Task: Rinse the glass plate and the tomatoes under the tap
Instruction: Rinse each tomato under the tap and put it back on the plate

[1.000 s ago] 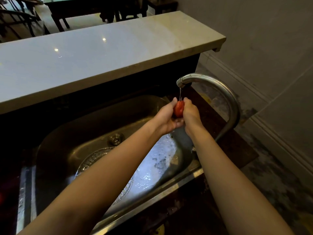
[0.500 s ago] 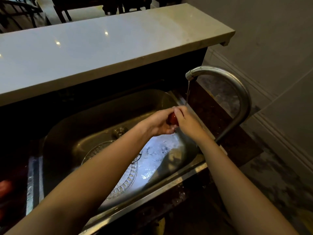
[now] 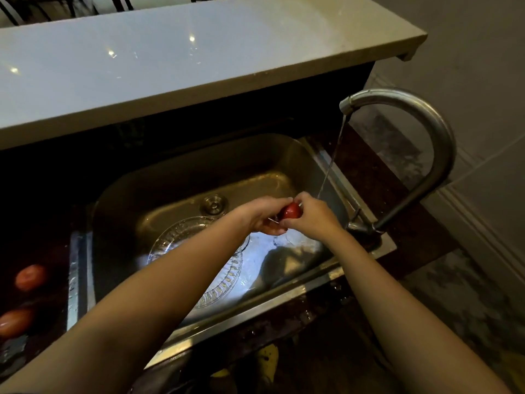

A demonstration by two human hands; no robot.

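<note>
The left grip and the right grip, both bare hands, are closed together around one red tomato. The fingers of each side curl on it from opposite sides, so only the upper part of the fruit shows between them. The fingertips of the two hands nearly meet above it. This tomato is held in the air over the right half of the sink, not resting on anything.

A thin stream of water falls from the tap and lands on the fingers of the right grip, just beside the tomato. The tap is a curved metal pipe which rises from the right rim of the sink and bends over it.

Under the left forearm the glass plate lies flat on the bottom of the sink, partly hidden by the arm. Its ribbed edge is visible on both sides. The round drain is just behind the plate.

To the left of the sink, on the dark wet surface, lie a second tomato and a third tomato, near each other and well apart from the hands. Behind the sink a pale ledge runs across the view.
</note>
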